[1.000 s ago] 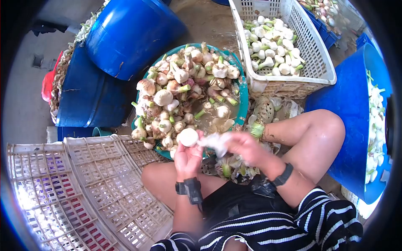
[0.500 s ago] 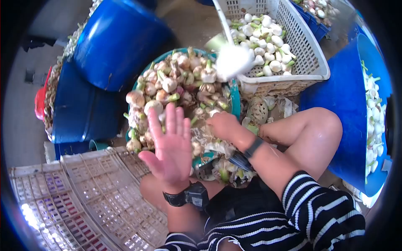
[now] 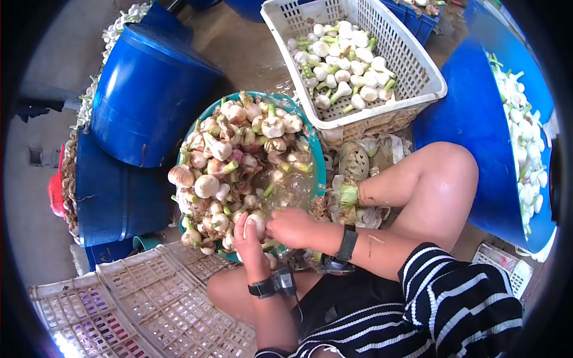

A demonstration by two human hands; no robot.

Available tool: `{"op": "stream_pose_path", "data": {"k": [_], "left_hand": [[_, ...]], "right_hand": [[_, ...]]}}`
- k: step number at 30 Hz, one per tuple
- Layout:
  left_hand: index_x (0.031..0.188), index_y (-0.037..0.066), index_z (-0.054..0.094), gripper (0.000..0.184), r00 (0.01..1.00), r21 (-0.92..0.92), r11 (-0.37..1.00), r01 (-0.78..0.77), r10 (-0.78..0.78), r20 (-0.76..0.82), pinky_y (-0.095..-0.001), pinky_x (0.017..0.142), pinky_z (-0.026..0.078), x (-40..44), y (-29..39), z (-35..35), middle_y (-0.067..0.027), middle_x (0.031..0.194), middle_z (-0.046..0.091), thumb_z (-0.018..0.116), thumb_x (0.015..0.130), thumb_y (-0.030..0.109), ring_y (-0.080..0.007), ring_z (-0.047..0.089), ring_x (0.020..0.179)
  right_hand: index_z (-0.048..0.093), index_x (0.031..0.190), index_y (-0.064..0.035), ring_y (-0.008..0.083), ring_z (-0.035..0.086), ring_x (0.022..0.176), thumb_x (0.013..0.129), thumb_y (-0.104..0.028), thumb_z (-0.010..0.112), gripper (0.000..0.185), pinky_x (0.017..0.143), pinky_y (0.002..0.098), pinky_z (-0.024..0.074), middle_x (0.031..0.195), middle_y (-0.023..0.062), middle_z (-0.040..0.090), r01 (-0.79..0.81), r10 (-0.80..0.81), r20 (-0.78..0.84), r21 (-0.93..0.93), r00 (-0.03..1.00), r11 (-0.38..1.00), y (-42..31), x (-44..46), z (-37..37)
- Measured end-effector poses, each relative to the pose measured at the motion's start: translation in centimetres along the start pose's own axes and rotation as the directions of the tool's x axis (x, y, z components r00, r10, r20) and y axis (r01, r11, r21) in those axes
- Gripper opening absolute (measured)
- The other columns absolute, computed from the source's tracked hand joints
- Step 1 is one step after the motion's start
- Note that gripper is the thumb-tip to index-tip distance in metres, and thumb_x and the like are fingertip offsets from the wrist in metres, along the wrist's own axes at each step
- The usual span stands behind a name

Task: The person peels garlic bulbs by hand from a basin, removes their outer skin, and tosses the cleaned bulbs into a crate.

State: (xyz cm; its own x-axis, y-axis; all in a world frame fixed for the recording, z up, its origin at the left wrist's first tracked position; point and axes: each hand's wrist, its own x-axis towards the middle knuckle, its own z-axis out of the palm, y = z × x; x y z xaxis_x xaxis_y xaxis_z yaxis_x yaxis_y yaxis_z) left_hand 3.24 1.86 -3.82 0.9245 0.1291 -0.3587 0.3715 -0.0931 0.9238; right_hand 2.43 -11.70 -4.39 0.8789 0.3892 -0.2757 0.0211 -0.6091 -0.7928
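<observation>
A teal basin [image 3: 320, 173] holds water and a heap of unpeeled garlic bulbs [image 3: 207, 186] with brownish skins and green stem stubs. At its near edge my left hand [image 3: 250, 247] is closed around a pale garlic bulb [image 3: 256, 225]. My right hand [image 3: 290, 227] meets the same bulb from the right, its fingers curled; whether they pinch skin or stem is hidden. Loose peelings [image 3: 322, 209] lie beside the basin, near my leg.
Beyond the basin at the right stands a white crate [image 3: 391, 110] with peeled white garlic. A blue tub [image 3: 459, 131] of white bulbs is at the far right. Blue barrels [image 3: 149, 95] stand left, above a slatted white crate [image 3: 149, 298].
My open left hand has closed on a bulb, and my right hand has come in against it. The white bulb that was in the air near the crate is no longer there. The view has shifted.
</observation>
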Motion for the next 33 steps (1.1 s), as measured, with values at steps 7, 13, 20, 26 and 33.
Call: {"op": "stream_pose_path", "data": {"k": [7, 13, 20, 26, 33], "left_hand": [[0.11, 0.002, 0.054, 0.036, 0.994, -0.209, 0.976, 0.067, -0.047, 0.096, -0.0237, 0.053, 0.049, -1.3, 0.3, 0.2, -0.0068, 0.09, 0.057, 0.044, 0.084, 0.024, -0.0138, 0.058, 0.076], [0.111, 0.0, 0.051, 0.036, 0.972, -0.382, 0.908, 0.174, -0.095, 0.216, -0.0266, 0.062, 0.048, -1.6, 0.5, 1.1, -0.0063, 0.09, 0.057, 0.042, 0.084, 0.023, -0.0143, 0.057, 0.076], [0.108, 0.001, 0.051, 0.035, 0.944, -0.35, 0.893, 0.285, -0.198, 0.262, -0.028, 0.066, 0.047, -1.4, 1.4, 0.9, -0.0071, 0.092, 0.058, 0.039, 0.086, 0.025, -0.0161, 0.057, 0.081], [0.12, 0.0, 0.047, 0.044, 0.893, -0.185, 0.982, 0.027, 0.059, 0.445, -0.0311, 0.074, 0.049, -0.1, 0.9, -1.2, -0.0123, 0.106, 0.058, 0.034, 0.091, 0.031, -0.0207, 0.059, 0.09], [0.12, 0.003, 0.048, 0.059, 0.761, 0.463, 0.633, -0.621, 0.345, 0.549, -0.0342, 0.089, 0.042, -3.0, 3.6, -1.0, -0.016, 0.114, 0.053, 0.067, 0.064, 0.001, -0.0258, 0.052, 0.104]], "right_hand": [[0.062, 0.068, -0.0062, 0.0304, 0.06, 0.061, 0.073, -0.024, 0.053, 0.021, 0.055, 0.0414, 0.0475, 0.063, 0.0127, 0.059, 0.252, -0.279, -0.185, -0.158, 0.942, 0.955, 0.6, -1.6, 0.4], [0.06, 0.071, -0.001, 0.0343, 0.059, 0.06, 0.084, -0.029, 0.046, 0.034, 0.057, 0.0428, 0.0472, 0.064, 0.0196, 0.059, 0.009, 0.075, -0.124, 0.574, 0.989, 0.819, 1.9, -2.3, -0.5], [0.057, 0.073, -0.0015, 0.028, 0.059, 0.057, 0.088, -0.027, 0.046, 0.031, 0.051, 0.0403, 0.0447, 0.066, 0.0163, 0.058, 0.298, -0.363, -0.177, -0.312, 0.915, 0.902, 1.5, -1.6, -0.3], [0.06, 0.08, 0.0009, 0.0164, 0.059, 0.058, 0.088, -0.029, 0.049, 0.033, 0.051, 0.0352, 0.0443, 0.065, 0.0113, 0.056, -0.048, 0.08, -0.001, 0.791, 0.997, 0.61, 1.0, -3.2, -1.7], [0.063, 0.085, -0.0012, 0.0139, 0.056, 0.06, 0.087, -0.019, 0.053, 0.02, 0.059, 0.0283, 0.0449, 0.066, 0.0057, 0.059, -0.16, 0.322, -0.011, 0.851, 0.947, 0.5, 2.8, -1.7, -0.7]]}}
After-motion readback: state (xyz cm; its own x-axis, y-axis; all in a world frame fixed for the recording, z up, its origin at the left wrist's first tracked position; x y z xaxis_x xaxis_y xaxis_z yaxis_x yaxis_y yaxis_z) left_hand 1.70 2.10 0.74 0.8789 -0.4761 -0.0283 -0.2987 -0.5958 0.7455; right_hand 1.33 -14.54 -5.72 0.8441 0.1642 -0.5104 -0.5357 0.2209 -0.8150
